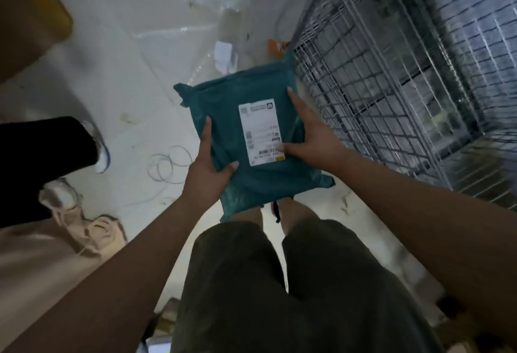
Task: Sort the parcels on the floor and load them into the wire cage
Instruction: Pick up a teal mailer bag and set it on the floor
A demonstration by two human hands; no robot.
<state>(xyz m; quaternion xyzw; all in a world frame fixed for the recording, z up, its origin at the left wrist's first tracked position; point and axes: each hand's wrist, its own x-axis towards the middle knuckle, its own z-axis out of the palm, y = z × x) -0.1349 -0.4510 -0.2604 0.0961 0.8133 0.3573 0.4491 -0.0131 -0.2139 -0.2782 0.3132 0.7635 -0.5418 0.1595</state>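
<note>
Two hands, one parcel: both hands grip a single teal mailer, held above the floor in front of the person's legs.
Left hand [208, 169]: closed on the teal parcel [251, 140] at its near-left corner; thumb lies across the top face, fingers run up the left edge with their tips partly hidden beneath.
Teal parcel: soft plastic mailer, face up, between the two hands; its far corner overlaps the cage wall in this view, though contact cannot be told.
Shipping label [261, 131]: white, just inside the right thumb; its print is too blurred to read.
Right hand [310, 137]: closed on the right edge; thumb presses the label's near corner, index finger stretches along the edge toward the far corner.
Handling, judged: the creased, sagging film suggests a light, pliant and somewhat slick parcel; grip at opposite edges with fingers beneath so it does not fold or slide.
Wire cage [391, 73]: just right of the right fingers, top open; interior too blurred to tell its contents.
</note>
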